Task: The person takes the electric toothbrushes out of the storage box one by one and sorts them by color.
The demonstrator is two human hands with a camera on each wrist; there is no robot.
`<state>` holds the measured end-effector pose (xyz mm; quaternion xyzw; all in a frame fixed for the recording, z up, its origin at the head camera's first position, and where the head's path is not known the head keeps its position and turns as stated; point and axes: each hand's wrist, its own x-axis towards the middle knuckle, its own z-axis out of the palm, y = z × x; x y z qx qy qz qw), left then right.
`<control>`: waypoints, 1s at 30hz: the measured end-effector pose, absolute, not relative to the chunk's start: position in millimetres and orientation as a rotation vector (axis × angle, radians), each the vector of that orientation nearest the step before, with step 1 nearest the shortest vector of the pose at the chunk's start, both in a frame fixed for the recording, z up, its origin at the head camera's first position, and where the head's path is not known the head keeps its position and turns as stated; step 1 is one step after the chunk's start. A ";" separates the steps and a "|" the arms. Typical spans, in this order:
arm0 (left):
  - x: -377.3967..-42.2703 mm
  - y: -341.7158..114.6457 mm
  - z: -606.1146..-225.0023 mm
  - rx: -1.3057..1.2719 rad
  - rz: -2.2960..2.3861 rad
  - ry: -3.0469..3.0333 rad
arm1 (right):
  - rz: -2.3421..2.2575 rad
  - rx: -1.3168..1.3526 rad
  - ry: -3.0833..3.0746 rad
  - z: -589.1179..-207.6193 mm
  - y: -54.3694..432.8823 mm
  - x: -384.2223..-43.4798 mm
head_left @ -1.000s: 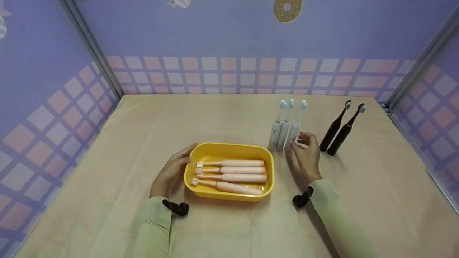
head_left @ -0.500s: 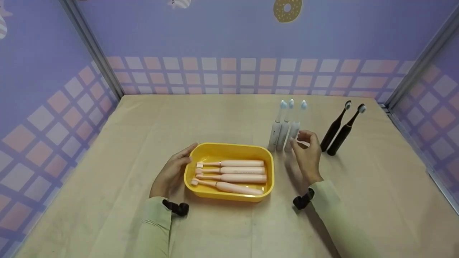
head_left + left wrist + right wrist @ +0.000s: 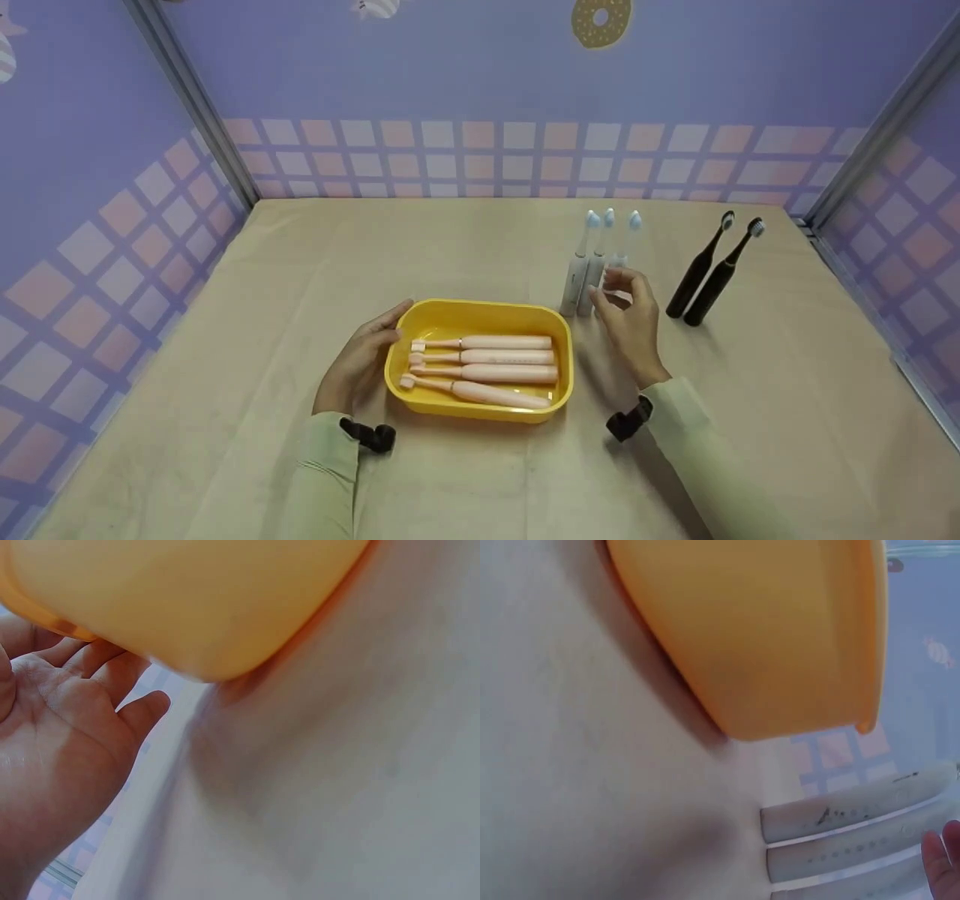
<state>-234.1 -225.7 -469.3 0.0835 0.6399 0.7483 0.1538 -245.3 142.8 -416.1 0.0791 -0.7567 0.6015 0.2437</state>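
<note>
A yellow plastic bin holds several pink electric toothbrushes lying side by side. My left hand holds the bin's left end, thumb at the rim and fingers along the outside; in the left wrist view this hand is partly hidden behind the bin. Three white electric toothbrushes stand upright right of the bin. In front of the rightmost one is my right hand, thumb and fingers bent with a gap between. Its fingertips overlap the white toothbrushes in the right wrist view; contact is unclear.
Two black electric toothbrushes stand upright to the right of my right hand. A beige cloth covers the table. Purple patterned panels with grey metal posts enclose the back and sides.
My right hand has shifted a little left, from beside the rightmost white toothbrush to in front of it, hiding its lower body. My left hand and the bin have stayed put.
</note>
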 end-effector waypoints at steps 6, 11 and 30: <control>-234.0 -225.0 -469.1 0.225 2.146 1.837 | 1.637 0.316 -2.079 -408.3 134.3 -240.6; -234.3 -224.2 -469.0 0.200 2.154 1.821 | 1.617 0.393 -2.093 -418.1 131.5 -249.0; -232.2 -223.5 -467.3 0.199 2.161 1.803 | 1.539 0.654 -2.323 -408.8 102.1 -254.2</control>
